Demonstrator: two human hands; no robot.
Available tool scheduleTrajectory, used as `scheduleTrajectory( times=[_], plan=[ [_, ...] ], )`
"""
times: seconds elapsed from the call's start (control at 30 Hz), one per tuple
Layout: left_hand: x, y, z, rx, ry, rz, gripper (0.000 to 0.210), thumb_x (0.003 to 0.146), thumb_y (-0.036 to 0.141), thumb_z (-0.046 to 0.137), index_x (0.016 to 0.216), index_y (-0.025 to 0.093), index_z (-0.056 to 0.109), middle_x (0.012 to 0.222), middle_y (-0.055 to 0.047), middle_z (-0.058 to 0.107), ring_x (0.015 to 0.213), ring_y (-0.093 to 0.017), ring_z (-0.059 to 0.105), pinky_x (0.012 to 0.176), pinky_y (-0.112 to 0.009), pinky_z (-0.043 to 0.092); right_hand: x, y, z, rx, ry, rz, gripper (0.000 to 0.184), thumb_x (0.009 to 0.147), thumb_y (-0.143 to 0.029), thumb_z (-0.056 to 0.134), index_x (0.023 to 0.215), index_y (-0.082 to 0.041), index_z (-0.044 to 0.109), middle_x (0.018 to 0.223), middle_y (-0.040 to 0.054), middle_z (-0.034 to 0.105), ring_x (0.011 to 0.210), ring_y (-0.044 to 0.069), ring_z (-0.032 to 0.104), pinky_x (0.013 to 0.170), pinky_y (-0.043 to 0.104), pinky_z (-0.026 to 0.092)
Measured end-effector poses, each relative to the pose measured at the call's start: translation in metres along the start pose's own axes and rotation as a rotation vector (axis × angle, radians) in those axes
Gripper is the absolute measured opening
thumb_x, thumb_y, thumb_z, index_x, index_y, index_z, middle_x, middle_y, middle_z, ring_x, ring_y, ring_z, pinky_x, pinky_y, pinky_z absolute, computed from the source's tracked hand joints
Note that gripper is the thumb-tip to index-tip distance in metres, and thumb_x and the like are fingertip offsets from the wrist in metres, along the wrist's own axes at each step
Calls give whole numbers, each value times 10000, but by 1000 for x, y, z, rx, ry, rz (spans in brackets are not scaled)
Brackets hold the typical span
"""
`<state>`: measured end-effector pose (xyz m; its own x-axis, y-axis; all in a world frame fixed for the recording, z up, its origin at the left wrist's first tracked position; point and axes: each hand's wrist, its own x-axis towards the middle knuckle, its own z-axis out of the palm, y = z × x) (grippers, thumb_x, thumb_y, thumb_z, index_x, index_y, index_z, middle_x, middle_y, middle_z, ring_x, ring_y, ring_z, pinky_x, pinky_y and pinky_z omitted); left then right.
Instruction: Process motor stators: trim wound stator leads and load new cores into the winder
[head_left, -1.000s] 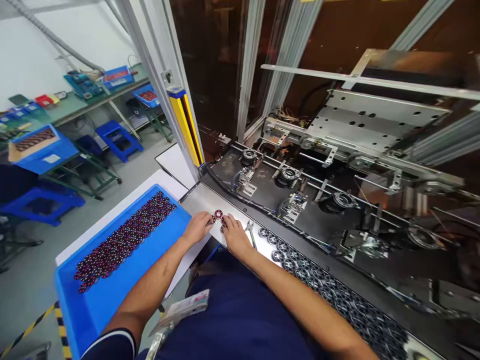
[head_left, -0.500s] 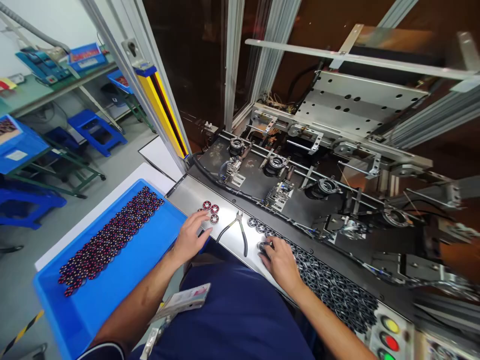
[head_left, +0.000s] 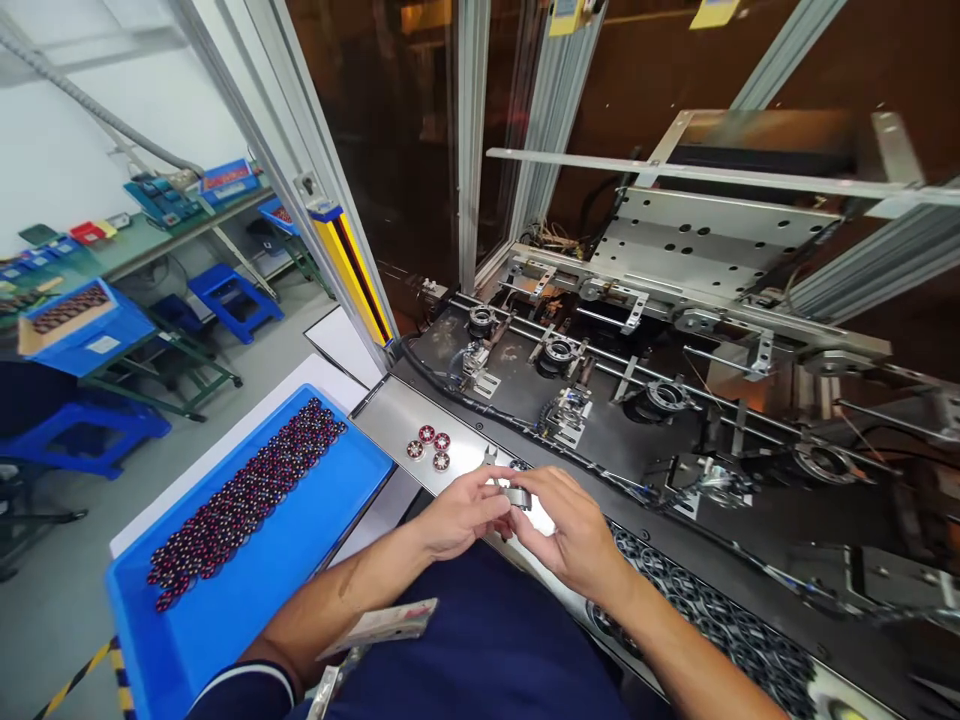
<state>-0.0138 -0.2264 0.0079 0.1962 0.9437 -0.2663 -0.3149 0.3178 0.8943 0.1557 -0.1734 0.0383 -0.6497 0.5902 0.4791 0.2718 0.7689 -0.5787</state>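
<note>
Between my two hands I hold a small round metal ring part [head_left: 516,497], its silvery rim showing edge-on. My left hand [head_left: 466,515] pinches it from the left, thumb and fingers closed on it. From the right, my right hand [head_left: 566,520] grips the same part with thumb and fingertips. Behind the hands the pliers [head_left: 490,456] lie on the metal ledge, mostly hidden. Several red-and-silver wound cores [head_left: 442,441] rest on the ledge left of the hands. Many dark ring parts [head_left: 697,590] lie in rows to the right, partly behind my right forearm.
A blue tray [head_left: 300,545] at the left carries a block of red-dotted black cores [head_left: 247,495]. Beyond the ledge [head_left: 390,410] stands a machine with several round fixtures [head_left: 559,352]. A yellow light-curtain post [head_left: 352,275] rises at the ledge's left end.
My left hand has left the red-and-silver cores and moved right. My right hand has lifted a ring part off the ledge, and both hands now meet on it. The view has shifted slightly.
</note>
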Motion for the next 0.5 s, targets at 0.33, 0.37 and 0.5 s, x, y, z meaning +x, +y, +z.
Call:
scheduleTrajectory(
  times=[0.33, 0.37, 0.5],
  plan=[
    [-5, 15, 10, -283, 47, 96, 517, 693, 530, 831, 1042, 190, 659, 804, -25, 694, 697, -137, 662, 705, -265, 520, 14, -15, -10, 33, 223, -90, 244, 928, -117, 601, 1159, -191, 627, 891, 85, 694, 801, 219, 656, 705, 372, 558],
    [-4, 16, 11, -281, 83, 128, 504, 677, 496, 854, 1030, 181, 680, 818, -30, 701, 715, -136, 664, 711, -256, 516, 14, -16, -9, 32, 235, -82, 262, 918, -116, 620, 1169, -192, 630, 909, 90, 697, 824, 225, 659, 726, 381, 563],
    [-3, 25, 7, -157, 167, 200, 453, 646, 421, 891, 996, 170, 751, 872, -48, 726, 789, -145, 656, 763, -254, 510, 19, -14, -22, 165, 95, 39, 260, 956, -203, 592, 1196, -253, 678, 1226, 131, 657, 1079, 267, 650, 874, 436, 570]
  ],
)
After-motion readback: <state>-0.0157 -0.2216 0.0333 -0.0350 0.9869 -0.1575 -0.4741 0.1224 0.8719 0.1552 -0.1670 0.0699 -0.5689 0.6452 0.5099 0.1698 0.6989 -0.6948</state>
